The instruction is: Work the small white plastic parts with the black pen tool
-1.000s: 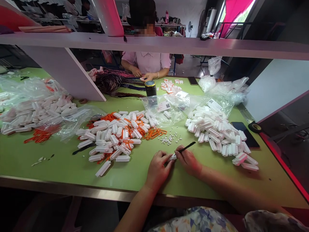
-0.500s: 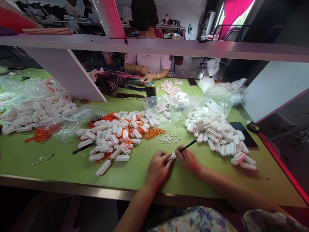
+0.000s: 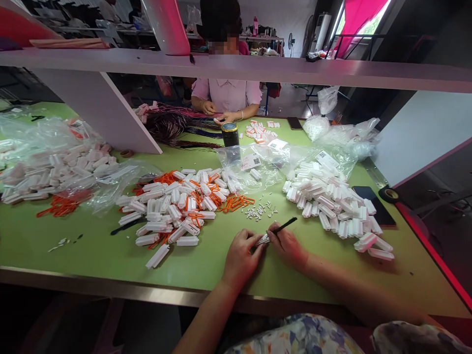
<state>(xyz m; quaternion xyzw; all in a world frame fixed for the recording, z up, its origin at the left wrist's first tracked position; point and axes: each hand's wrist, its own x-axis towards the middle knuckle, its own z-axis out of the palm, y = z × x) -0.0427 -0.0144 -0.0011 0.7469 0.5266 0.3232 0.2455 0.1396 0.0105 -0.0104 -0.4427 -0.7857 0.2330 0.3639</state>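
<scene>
My left hand (image 3: 241,258) is closed on a white plastic connector housing (image 3: 263,239) with a row of dark holes along it. My right hand (image 3: 288,247) pinches a slim black pen-like tool (image 3: 286,225) at the right end of that housing. The tool slants up and to the right, and its working tip is hidden by my fingers. Just beyond my hands lies a scatter of small white pins (image 3: 255,212). To the left is a heap of white housings (image 3: 158,196) mixed with orange clips (image 3: 239,202). More white housings (image 3: 324,196) are piled on the right.
Clear plastic bags (image 3: 239,179) and a black can (image 3: 230,137) stand behind the pins. A dark tablet (image 3: 379,209) and a tape roll (image 3: 389,194) are at the right edge. A shelf (image 3: 280,73) crosses above the table. Opposite sits a co-worker (image 3: 228,96) handling wires.
My hands stay almost in place on the housing. The black tool's free end has dipped slightly to the left. The view has shifted a little.
</scene>
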